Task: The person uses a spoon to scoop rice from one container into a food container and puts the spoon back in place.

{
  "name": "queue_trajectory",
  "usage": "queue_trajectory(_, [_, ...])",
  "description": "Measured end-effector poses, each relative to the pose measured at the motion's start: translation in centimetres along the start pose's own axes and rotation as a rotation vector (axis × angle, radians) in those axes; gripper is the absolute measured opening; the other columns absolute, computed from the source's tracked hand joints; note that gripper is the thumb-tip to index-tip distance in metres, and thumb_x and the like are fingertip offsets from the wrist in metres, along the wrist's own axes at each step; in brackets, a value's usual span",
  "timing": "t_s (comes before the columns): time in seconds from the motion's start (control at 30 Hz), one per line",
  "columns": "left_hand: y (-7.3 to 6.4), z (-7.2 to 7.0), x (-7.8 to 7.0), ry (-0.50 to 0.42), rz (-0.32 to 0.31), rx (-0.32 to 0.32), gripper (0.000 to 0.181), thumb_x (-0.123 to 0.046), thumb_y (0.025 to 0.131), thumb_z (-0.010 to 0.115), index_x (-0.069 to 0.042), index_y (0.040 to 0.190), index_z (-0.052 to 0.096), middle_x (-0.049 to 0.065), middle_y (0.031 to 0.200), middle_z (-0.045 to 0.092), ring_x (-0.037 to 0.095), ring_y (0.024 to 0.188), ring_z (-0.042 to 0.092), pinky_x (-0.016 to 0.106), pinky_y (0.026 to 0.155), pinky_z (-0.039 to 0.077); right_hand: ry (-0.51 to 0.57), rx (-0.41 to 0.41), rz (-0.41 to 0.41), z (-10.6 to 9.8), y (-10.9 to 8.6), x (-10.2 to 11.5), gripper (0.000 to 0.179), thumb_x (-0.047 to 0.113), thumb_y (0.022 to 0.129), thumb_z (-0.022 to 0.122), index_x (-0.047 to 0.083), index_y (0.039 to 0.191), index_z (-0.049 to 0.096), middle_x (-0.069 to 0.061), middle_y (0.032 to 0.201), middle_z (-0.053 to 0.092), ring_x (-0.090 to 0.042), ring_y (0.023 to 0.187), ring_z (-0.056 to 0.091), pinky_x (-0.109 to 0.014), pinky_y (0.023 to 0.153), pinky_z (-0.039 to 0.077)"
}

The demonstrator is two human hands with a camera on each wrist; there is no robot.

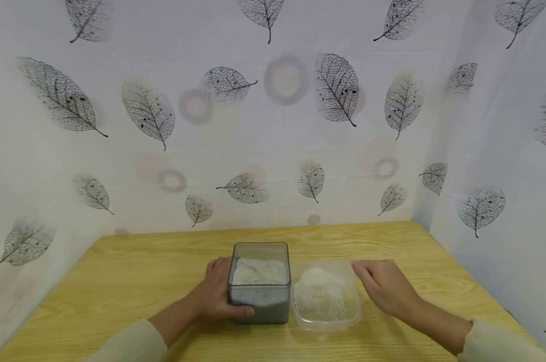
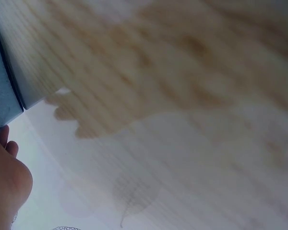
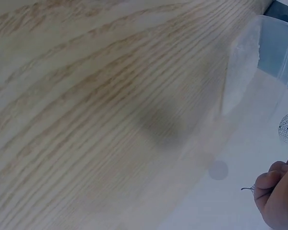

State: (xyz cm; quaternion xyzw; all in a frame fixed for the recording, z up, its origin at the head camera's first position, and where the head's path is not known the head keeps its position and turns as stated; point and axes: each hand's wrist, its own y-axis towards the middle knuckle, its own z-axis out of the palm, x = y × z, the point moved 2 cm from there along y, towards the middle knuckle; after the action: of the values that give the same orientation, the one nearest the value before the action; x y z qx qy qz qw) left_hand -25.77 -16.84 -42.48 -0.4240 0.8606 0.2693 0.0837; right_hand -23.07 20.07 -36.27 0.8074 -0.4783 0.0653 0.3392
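Note:
A smoky grey square canister (image 1: 266, 306) stands on the table, partly filled with a pale, powdery substance (image 1: 259, 271). My left hand (image 1: 218, 294) holds it from the left, thumb across the front and fingers behind that side. Beside it on the right sits a low clear plastic container (image 1: 325, 324). White powder (image 1: 319, 276) is heaped at its far side, with a thin scatter over the bottom. Close to its right rim is my right hand (image 1: 386, 284), fingers curled in and thumb against them. Nothing shows in its grip, including in the right wrist view.
The wood-grain table (image 1: 164, 261) stretches to both sides of the containers. Behind and beside it hangs a white curtain (image 1: 277, 136) printed with dark leaves. Light sleeves (image 1: 137, 344) cover both forearms.

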Motion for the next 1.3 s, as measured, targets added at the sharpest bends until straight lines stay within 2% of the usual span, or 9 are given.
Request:
queue_trajectory(0.17, [0.0, -0.1, -0.1, 0.004, -0.007, 0.003, 0.104, -0.079, 0.068, 0.069, -0.008, 0.139, 0.043, 0.007, 0.130, 0.054, 0.023, 0.118, 0.046, 0.055, 0.104, 0.029, -0.071, 0.034, -0.032, 0.4, -0.7, -0.6, 0.052, 0.018, 0.104, 0.052, 0.022, 0.055, 0.033, 0.019, 0.053, 0.023, 0.004, 0.048, 0.018, -0.018, 0.046, 0.026])
queue_trajectory(0.37, [0.0, -0.1, -0.1, -0.001, -0.014, 0.005, 0.104, -0.078, 0.067, 0.071, -0.007, 0.138, 0.043, 0.008, 0.129, 0.054, 0.024, 0.119, 0.046, 0.056, 0.104, 0.029, -0.168, 0.018, -0.151, 0.6, -0.7, -0.5, 0.052, 0.017, 0.098, 0.059, 0.025, 0.054, 0.033, 0.020, 0.055, 0.022, 0.005, 0.051, 0.019, -0.017, 0.049, 0.026])
queue_trajectory(0.47, [0.0, -0.1, -0.1, -0.004, -0.018, 0.010, 0.104, -0.077, 0.067, 0.072, -0.007, 0.138, 0.043, 0.008, 0.130, 0.054, 0.025, 0.119, 0.045, 0.056, 0.105, 0.029, -0.222, -0.034, -0.251, 0.6, -0.5, -0.3, 0.051, 0.014, 0.091, 0.065, 0.027, 0.054, 0.032, 0.021, 0.056, 0.021, 0.006, 0.053, 0.019, -0.015, 0.049, 0.025])
queue_trajectory(0.57, [-0.1, -0.1, 0.0, -0.008, -0.024, 0.016, 0.104, -0.076, 0.067, 0.072, -0.007, 0.139, 0.043, 0.008, 0.130, 0.054, 0.025, 0.120, 0.045, 0.057, 0.105, 0.028, -0.284, -0.098, -0.387, 0.5, -0.2, -0.4, 0.048, 0.016, 0.086, 0.065, 0.028, 0.054, 0.031, 0.021, 0.057, 0.022, 0.007, 0.054, 0.021, -0.013, 0.049, 0.024])
queue_trajectory(0.8, [0.0, 0.0, 0.1, -0.022, -0.043, 0.032, 0.107, -0.078, 0.066, 0.071, -0.008, 0.141, 0.041, 0.007, 0.132, 0.053, 0.025, 0.122, 0.044, 0.056, 0.107, 0.026, -0.488, -0.212, -0.713, -0.2, 1.0, -0.3, 0.049, 0.035, 0.100, 0.035, 0.025, 0.052, 0.029, 0.014, 0.052, 0.022, -0.003, 0.053, 0.017, -0.018, 0.051, 0.021])
queue_trajectory(0.93, [-0.1, -0.1, 0.0, -0.023, -0.039, 0.034, 0.107, -0.078, 0.066, 0.072, -0.008, 0.142, 0.041, 0.006, 0.131, 0.053, 0.024, 0.122, 0.044, 0.056, 0.107, 0.026, -0.555, -0.272, -0.826, -1.2, 1.8, 0.7, 0.048, 0.033, 0.099, 0.034, 0.021, 0.052, 0.033, 0.011, 0.051, 0.024, -0.007, 0.050, 0.020, -0.021, 0.049, 0.023])
queue_trajectory(1.03, [-0.1, -0.1, -0.1, -0.019, -0.036, 0.030, 0.106, -0.077, 0.066, 0.073, -0.008, 0.141, 0.041, 0.006, 0.130, 0.053, 0.024, 0.121, 0.044, 0.056, 0.106, 0.027, -0.564, -0.312, -0.836, -2.2, 2.7, 1.6, 0.048, 0.031, 0.099, 0.035, 0.020, 0.052, 0.032, 0.010, 0.050, 0.024, -0.008, 0.050, 0.020, -0.022, 0.048, 0.023])
queue_trajectory(1.2, [-0.1, -0.2, -0.2, -0.022, -0.041, 0.031, 0.106, -0.076, 0.066, 0.073, -0.008, 0.140, 0.042, 0.006, 0.129, 0.053, 0.023, 0.119, 0.044, 0.055, 0.106, 0.028, -0.542, -0.369, -0.731, -3.5, 4.4, 2.4, 0.051, 0.033, 0.100, 0.033, 0.022, 0.051, 0.027, 0.011, 0.051, 0.019, -0.004, 0.050, 0.016, -0.019, 0.048, 0.017])
queue_trajectory(1.3, [-0.1, -0.2, -0.1, -0.017, -0.034, 0.029, 0.105, -0.077, 0.067, 0.072, -0.007, 0.140, 0.042, 0.006, 0.129, 0.054, 0.023, 0.119, 0.044, 0.056, 0.105, 0.028, -0.525, -0.412, -0.686, -3.8, 5.5, 2.6, 0.052, 0.033, 0.101, 0.034, 0.021, 0.051, 0.028, 0.010, 0.049, 0.022, -0.005, 0.047, 0.018, -0.019, 0.047, 0.016])
